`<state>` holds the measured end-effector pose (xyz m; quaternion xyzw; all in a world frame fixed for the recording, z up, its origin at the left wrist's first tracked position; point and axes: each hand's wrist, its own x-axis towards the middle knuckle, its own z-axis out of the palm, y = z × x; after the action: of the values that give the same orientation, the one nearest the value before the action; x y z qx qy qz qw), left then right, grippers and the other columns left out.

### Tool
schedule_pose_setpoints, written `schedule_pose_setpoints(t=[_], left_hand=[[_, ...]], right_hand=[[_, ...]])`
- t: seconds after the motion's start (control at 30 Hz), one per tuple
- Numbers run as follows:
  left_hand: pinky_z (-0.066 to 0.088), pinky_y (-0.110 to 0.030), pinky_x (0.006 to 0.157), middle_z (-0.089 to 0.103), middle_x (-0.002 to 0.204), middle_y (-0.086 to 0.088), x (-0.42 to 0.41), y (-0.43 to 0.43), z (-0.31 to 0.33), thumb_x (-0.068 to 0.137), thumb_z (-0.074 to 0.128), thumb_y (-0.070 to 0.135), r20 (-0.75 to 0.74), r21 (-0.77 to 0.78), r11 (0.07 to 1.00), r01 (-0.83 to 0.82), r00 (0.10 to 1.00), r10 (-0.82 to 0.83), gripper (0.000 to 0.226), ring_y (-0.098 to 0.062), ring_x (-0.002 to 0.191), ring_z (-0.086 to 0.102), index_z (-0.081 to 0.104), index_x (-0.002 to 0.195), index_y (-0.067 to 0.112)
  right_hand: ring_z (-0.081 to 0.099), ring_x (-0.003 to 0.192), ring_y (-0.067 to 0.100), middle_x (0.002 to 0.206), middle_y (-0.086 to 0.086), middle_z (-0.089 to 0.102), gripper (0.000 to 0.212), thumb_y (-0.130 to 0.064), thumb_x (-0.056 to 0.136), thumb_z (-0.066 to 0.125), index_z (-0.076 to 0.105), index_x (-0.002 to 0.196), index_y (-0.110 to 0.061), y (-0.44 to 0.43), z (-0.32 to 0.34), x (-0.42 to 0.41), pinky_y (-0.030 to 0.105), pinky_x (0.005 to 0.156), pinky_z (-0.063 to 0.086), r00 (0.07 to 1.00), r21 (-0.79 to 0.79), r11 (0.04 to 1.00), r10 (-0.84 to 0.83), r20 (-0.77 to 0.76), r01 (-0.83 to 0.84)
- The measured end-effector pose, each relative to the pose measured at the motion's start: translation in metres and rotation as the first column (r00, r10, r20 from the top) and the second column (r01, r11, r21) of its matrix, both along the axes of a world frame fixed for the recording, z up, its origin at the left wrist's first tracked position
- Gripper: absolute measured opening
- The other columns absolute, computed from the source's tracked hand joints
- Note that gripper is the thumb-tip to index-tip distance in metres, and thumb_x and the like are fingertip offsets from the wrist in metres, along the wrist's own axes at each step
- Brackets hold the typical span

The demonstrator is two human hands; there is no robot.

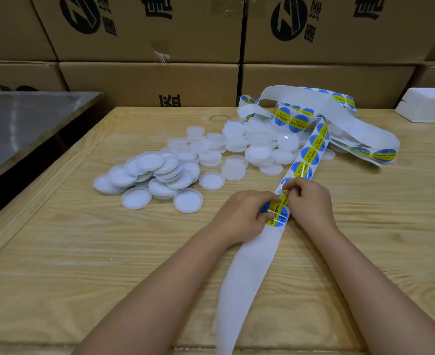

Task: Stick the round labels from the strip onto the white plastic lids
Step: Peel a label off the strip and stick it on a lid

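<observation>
A white backing strip (247,272) runs from the table's near edge up to a tangled coil at the back right, carrying round blue and yellow labels (309,155). My left hand (239,216) and my right hand (309,201) meet over the strip at mid-table. Between them sits one round label (277,216); my left fingers pinch its left edge and my right fingers pinch its upper edge. Several white plastic lids (160,178) lie heaped to the left and behind, none in my hands.
The wooden table (83,252) is bare in front of the lids. Stacked cardboard boxes (147,80) wall off the back. A metal surface (19,124) stands at the left, a white foam block (431,103) at the back right.
</observation>
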<state>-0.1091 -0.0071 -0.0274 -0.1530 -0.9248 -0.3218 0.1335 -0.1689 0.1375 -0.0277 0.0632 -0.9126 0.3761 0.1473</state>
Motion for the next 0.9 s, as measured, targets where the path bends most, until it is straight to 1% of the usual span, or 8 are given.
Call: schedule_pose_setpoints(t=[0.13, 0.23, 0.37, 0.5, 0.6, 0.7, 0.83, 0.9], left_hand=[[0.043, -0.030, 0.074, 0.065, 0.089, -0.004, 0.006, 0.001, 0.001, 0.085, 0.063, 0.016, -0.031, 0.052, 0.999, -0.002, 1.000, 0.003, 0.017, -0.016, 0.081, 0.054, 0.066, 0.102, 0.014], [0.046, -0.025, 0.081, 0.066, 0.095, 0.000, 0.007, -0.001, 0.005, 0.079, 0.068, 0.008, -0.064, 0.248, 0.968, -0.038, 0.996, 0.056, 0.007, -0.015, 0.092, 0.058, 0.070, 0.084, 0.013], [0.045, -0.014, 0.068, 0.065, 0.078, 0.012, 0.005, -0.009, 0.010, 0.079, 0.069, 0.006, 0.088, 0.600, 0.778, -0.188, 0.982, 0.169, 0.021, 0.000, 0.071, 0.057, 0.067, 0.073, 0.026], [0.045, -0.010, 0.068, 0.066, 0.075, 0.017, 0.003, -0.018, 0.012, 0.083, 0.068, 0.006, 0.155, 0.759, 0.604, -0.244, 0.968, 0.196, 0.022, 0.005, 0.070, 0.059, 0.066, 0.077, 0.027], [0.050, -0.016, 0.074, 0.068, 0.080, 0.012, 0.001, -0.020, 0.012, 0.084, 0.067, 0.004, 0.193, 0.805, 0.532, -0.264, 0.963, 0.186, 0.021, 0.000, 0.074, 0.063, 0.066, 0.081, 0.025], [0.051, -0.017, 0.074, 0.069, 0.082, 0.008, 0.000, -0.020, 0.012, 0.083, 0.067, 0.003, 0.200, 0.815, 0.516, -0.263, 0.964, 0.176, 0.018, -0.002, 0.074, 0.064, 0.066, 0.082, 0.021], [0.050, -0.016, 0.073, 0.069, 0.083, 0.008, -0.001, -0.019, 0.012, 0.083, 0.067, 0.005, 0.194, 0.788, 0.555, -0.266, 0.963, 0.186, 0.015, -0.002, 0.076, 0.064, 0.067, 0.084, 0.020], [0.048, -0.019, 0.075, 0.070, 0.089, 0.008, -0.001, -0.016, 0.011, 0.089, 0.061, 0.011, 0.162, 0.717, 0.637, -0.284, 0.956, 0.245, 0.013, -0.006, 0.083, 0.064, 0.068, 0.093, 0.022]], right_hand=[[0.059, 0.082, 0.027, 0.084, 0.007, 0.068, 0.022, -0.005, 0.080, 0.050, 0.068, 0.089, -0.015, 0.001, 0.001, 0.002, 0.034, 0.071, 0.046, 1.000, 0.042, 0.999, 0.005, 0.006, -0.006], [0.060, 0.084, 0.025, 0.084, 0.002, 0.067, 0.023, -0.005, 0.078, 0.055, 0.068, 0.094, -0.014, 0.002, 0.003, 0.003, 0.033, 0.074, 0.047, 0.999, 0.070, 0.997, 0.033, 0.004, -0.033], [0.060, 0.091, 0.025, 0.088, 0.002, 0.066, 0.021, -0.008, 0.080, 0.060, 0.068, 0.099, -0.012, 0.005, 0.004, 0.003, 0.036, 0.080, 0.047, 0.998, 0.137, 0.989, 0.056, -0.001, -0.056], [0.060, 0.096, 0.026, 0.094, 0.002, 0.068, 0.017, -0.016, 0.085, 0.060, 0.069, 0.099, -0.016, 0.005, 0.005, 0.005, 0.039, 0.086, 0.044, 0.999, 0.219, 0.975, 0.028, -0.020, -0.023], [0.058, 0.094, 0.018, 0.097, -0.003, 0.069, 0.010, -0.026, 0.089, 0.061, 0.070, 0.089, -0.022, 0.001, 0.012, 0.010, 0.035, 0.085, 0.044, 0.997, -0.087, 0.995, 0.037, -0.074, -0.044], [0.057, 0.086, 0.007, 0.095, -0.009, 0.069, 0.004, -0.028, 0.086, 0.066, 0.070, 0.086, -0.028, -0.008, 0.020, 0.017, 0.013, 0.072, 0.044, 0.974, -0.485, 0.855, 0.226, 0.032, -0.183], [0.052, 0.065, -0.001, 0.066, -0.019, 0.065, 0.012, -0.018, 0.083, 0.069, 0.070, 0.074, -0.025, -0.017, 0.016, 0.021, 0.006, 0.059, 0.041, 0.953, -0.607, 0.773, 0.292, 0.084, -0.183], [0.052, 0.062, -0.003, 0.064, -0.016, 0.064, 0.015, -0.016, 0.084, 0.069, 0.069, 0.071, -0.024, -0.018, 0.013, 0.019, 0.006, 0.057, 0.040, 0.963, -0.635, 0.760, 0.255, 0.093, -0.140]])
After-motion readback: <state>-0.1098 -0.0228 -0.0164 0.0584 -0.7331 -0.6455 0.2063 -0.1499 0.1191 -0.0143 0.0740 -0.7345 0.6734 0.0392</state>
